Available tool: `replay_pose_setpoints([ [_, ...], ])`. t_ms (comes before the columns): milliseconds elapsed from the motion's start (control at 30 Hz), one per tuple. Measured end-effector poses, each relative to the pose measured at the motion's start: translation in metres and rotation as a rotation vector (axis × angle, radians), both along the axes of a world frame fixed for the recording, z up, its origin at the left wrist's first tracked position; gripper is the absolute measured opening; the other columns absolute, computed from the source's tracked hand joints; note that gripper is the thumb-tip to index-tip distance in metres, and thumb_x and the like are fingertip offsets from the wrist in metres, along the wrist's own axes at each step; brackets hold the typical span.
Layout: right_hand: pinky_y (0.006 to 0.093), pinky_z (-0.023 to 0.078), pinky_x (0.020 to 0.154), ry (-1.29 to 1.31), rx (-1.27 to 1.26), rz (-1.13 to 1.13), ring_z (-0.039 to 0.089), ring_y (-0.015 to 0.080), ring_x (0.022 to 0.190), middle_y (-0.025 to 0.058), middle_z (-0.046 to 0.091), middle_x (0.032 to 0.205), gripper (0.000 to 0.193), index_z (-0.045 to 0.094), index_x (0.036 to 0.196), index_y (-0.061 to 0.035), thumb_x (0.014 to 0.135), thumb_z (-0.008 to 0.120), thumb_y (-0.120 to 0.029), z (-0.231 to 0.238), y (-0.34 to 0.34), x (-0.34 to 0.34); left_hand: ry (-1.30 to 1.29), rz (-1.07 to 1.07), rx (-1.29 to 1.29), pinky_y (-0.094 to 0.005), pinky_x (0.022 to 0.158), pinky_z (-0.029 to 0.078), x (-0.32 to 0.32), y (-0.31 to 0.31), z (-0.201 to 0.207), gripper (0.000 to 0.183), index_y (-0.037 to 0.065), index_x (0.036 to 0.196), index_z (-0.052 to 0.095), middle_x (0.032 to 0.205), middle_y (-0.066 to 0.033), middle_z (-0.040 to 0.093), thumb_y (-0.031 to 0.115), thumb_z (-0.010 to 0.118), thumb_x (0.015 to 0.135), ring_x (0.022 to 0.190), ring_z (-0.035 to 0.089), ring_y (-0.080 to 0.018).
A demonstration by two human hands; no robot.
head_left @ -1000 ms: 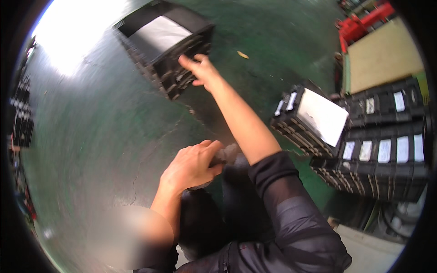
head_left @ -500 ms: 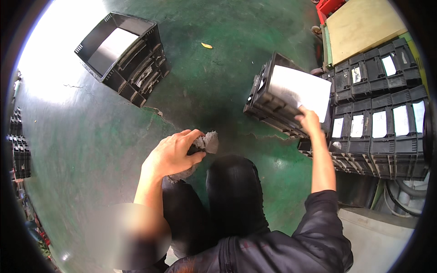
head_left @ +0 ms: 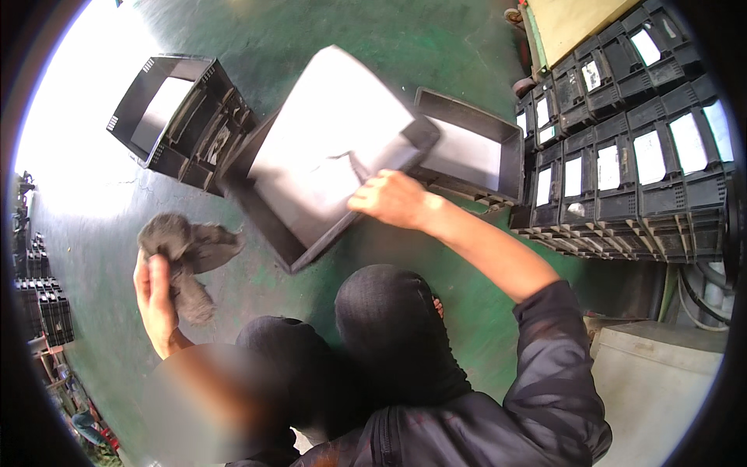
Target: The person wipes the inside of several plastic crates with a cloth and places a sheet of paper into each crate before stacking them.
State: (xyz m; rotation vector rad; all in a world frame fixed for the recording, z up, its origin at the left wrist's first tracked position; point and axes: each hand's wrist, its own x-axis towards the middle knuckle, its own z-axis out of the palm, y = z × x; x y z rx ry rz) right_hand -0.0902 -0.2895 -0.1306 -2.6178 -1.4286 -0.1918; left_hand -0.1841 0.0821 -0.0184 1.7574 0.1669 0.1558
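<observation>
My left hand [head_left: 156,300], at the left above the floor, is closed around a crumpled grey rag [head_left: 191,241] that hangs out past the fingers. My right hand [head_left: 394,201] grips the near right rim of a black plastic crate [head_left: 272,226], which is raised and tilted in front of my knees. Inside this crate is a white sheet [head_left: 334,117], rising above the far rim. The fingertips of the right hand are partly hidden against the rim. Behind it to the right, another black crate [head_left: 510,167] with a white sheet in it stands on the floor.
At the left stands a stack of black crates [head_left: 187,124], a white sheet in the top one. Rows of stacked black crates [head_left: 622,163] with white labels line the right side. A pale box [head_left: 654,381] sits at the lower right on the green floor [head_left: 373,39].
My right hand has lifted the top crate off the right-hand stack and swung it left, showing the crate beneath. My left hand has moved left with the rag.
</observation>
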Motion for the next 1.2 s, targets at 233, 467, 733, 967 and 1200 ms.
replay_pose_setpoints([
  [233, 0.0309, 0.043, 0.073, 0.011, -0.072, 0.463, 0.059, 0.0141, 0.079, -0.0037, 0.055, 0.076, 0.005, 0.052, 0.083, -0.0187, 0.077, 0.051, -0.018, -0.107, 0.065, 0.013, 0.204, 0.12, 0.063, -0.0211, 0.056, 0.038, -0.051, 0.04, -0.092, 0.037, 0.002, 0.071, 0.059, 0.066, 0.003, 0.054, 0.029, 0.05, 0.094, 0.059, 0.047, -0.0057],
  [467, 0.0491, 0.029, 0.1, -0.214, -0.182, 0.049, 0.051, 0.0165, 0.11, -0.0042, 0.062, 0.094, 0.014, 0.062, 0.087, -0.0184, 0.078, 0.051, -0.019, -0.142, 0.034, 0.051, 0.52, -0.061, 0.804, -0.0418, 0.085, 0.044, -0.107, 0.034, -0.205, 0.04, 0.004, 0.11, 0.058, 0.112, -0.0159, 0.055, 0.028, 0.065, 0.079, 0.103, 0.052, -0.033],
  [733, 0.039, 0.038, 0.098, 0.076, 0.332, -0.423, 0.046, 0.0274, 0.118, 0.0089, 0.052, 0.119, 0.042, 0.055, 0.114, -0.0125, 0.073, 0.061, 0.0, -0.073, 0.034, -0.005, -0.186, -0.602, 1.31, -0.0592, 0.106, 0.015, -0.032, -0.031, -0.217, 0.061, 0.009, 0.124, 0.047, 0.128, -0.0115, 0.047, 0.04, 0.066, 0.075, 0.13, 0.033, -0.0261],
  [967, 0.03, 0.045, 0.074, 0.0, 1.122, -0.666, 0.054, 0.0186, 0.081, 0.0097, 0.055, 0.093, 0.014, 0.055, 0.1, -0.0003, 0.086, 0.055, -0.001, -0.039, 0.011, -0.055, -0.175, -0.609, 0.837, -0.0419, 0.061, 0.048, 0.046, -0.08, -0.128, 0.034, 0.002, 0.087, 0.054, 0.073, -0.0173, 0.058, 0.035, 0.062, 0.083, 0.068, 0.061, -0.0349],
  [1200, 0.0351, 0.046, 0.074, 0.055, 0.928, -0.71, 0.057, 0.0279, 0.086, 0.0103, 0.056, 0.092, 0.016, 0.06, 0.095, -0.0048, 0.08, 0.063, -0.007, -0.015, 0.038, -0.015, -0.036, -0.39, 0.732, -0.0349, 0.061, 0.045, 0.111, -0.113, -0.048, 0.047, -0.003, 0.1, 0.062, 0.064, -0.0187, 0.058, 0.041, 0.059, 0.085, 0.062, 0.06, -0.0225],
])
